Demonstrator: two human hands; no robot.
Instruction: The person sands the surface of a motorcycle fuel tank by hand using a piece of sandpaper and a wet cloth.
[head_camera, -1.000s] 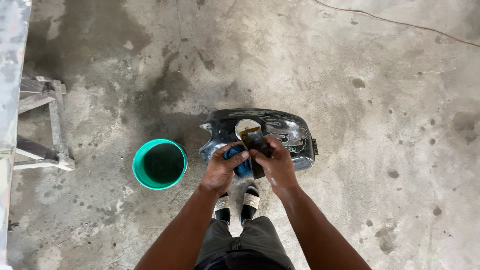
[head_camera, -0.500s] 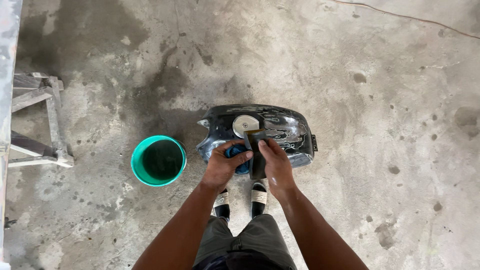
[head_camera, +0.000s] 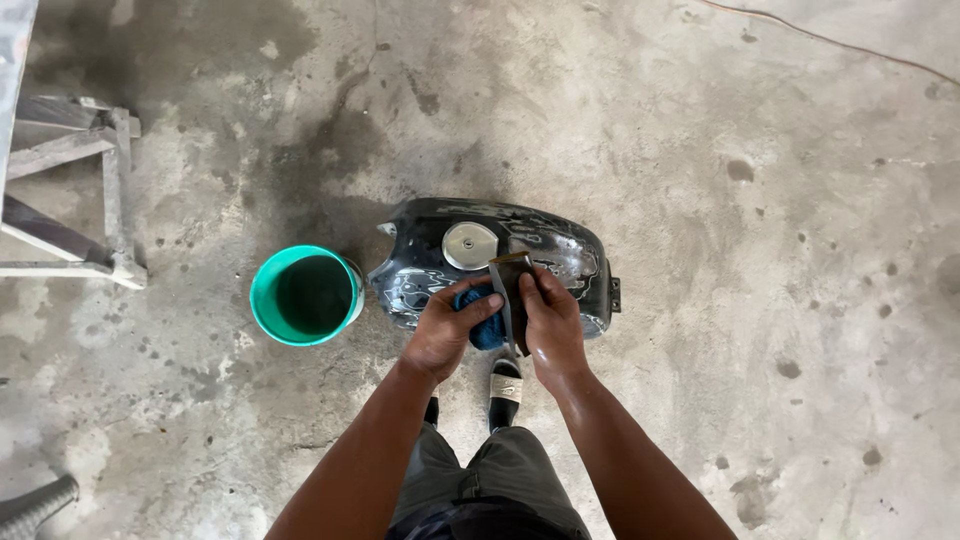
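Left hand: fingers pinching blue cloth — on fuel tank.
Right hand: fingers pressing dark sheet — same tank.
Green bucket: beside tank.

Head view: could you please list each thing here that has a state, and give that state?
Fuel tank: lying on the concrete floor, paint scuffed, round cap shut.
Green bucket: upright, open, dark inside; contents unclear.
Blue cloth: bunched in the left hand.
Dark sheet: folded, held against the tank by the right hand.
Wooden frame: standing at left, partly in view.
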